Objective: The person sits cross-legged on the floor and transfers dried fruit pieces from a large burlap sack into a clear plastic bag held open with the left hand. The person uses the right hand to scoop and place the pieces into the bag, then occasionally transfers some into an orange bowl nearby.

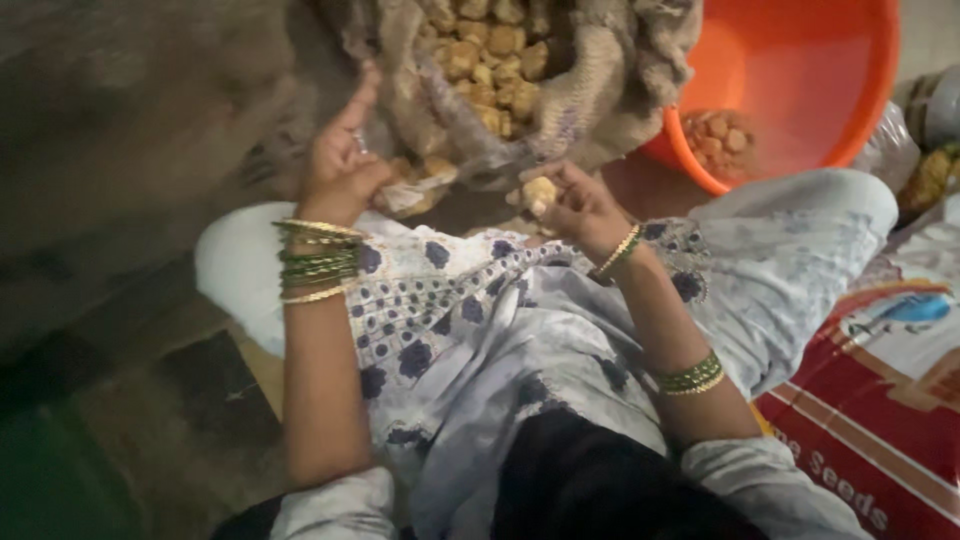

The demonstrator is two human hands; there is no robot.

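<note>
Burlap sack [600, 90] slumps open at the far edge of the person's lap, heaped with tan lumps [490, 50]. Her right hand [575, 205] has its fingers closed around one tan lump [540, 192] just beneath the sack's mouth. Her left hand [340, 170] pinches the sack's rim, forefinger raised. Behind the sack an orange tub [800, 70] holds a few more lumps.

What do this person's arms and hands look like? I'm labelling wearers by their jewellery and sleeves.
The left hand has a thick stack of green and gold bangles at the wrist. The right hand has a gold bracelet at the wrist, with green and gold bangles further up the forearm. Pale short sleeves end near the elbows.
</note>
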